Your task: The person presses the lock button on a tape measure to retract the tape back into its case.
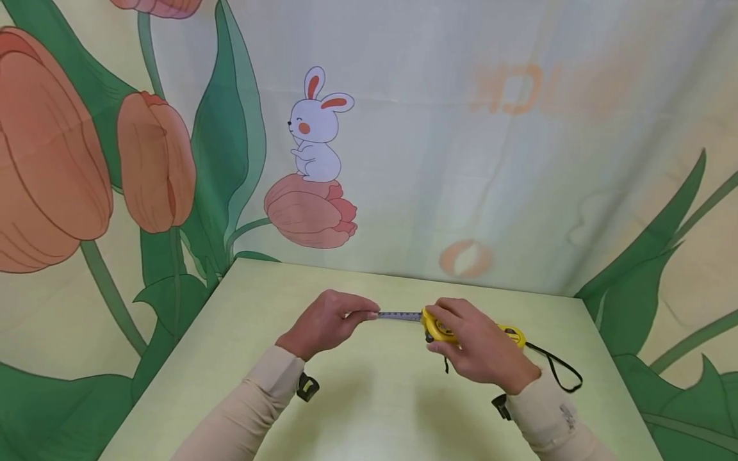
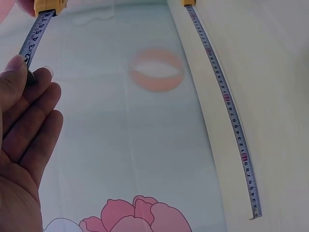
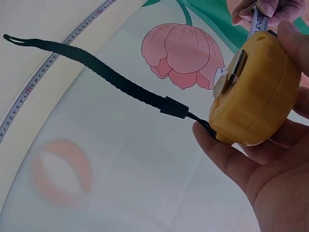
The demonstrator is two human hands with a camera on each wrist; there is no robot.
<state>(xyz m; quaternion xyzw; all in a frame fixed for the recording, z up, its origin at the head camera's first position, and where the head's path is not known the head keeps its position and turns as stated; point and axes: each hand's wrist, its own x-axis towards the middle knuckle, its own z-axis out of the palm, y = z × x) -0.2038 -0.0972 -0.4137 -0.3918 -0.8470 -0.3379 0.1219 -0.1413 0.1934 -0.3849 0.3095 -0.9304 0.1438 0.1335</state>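
Note:
A yellow tape measure (image 3: 263,92) is in my right hand (image 1: 481,349), whose fingers and thumb curl round its case. Its black wrist strap (image 3: 111,77) trails free in the right wrist view. Between my hands runs a short stretch of its blade (image 2: 37,36), pulled out to the left. My left hand (image 1: 330,323) pinches the blade's end between thumb and forefinger, its other fingers loosely bent. A second yellow tape measure (image 1: 513,335) lies on the table behind my right hand, which partly covers it. In the left wrist view its long blade (image 2: 233,118) stretches across the tabletop.
The pale table (image 1: 230,397) ends at a hanging cloth (image 1: 403,160) printed with tulips and a rabbit. A black strap (image 1: 562,368) from the second tape measure loops toward the table's right side.

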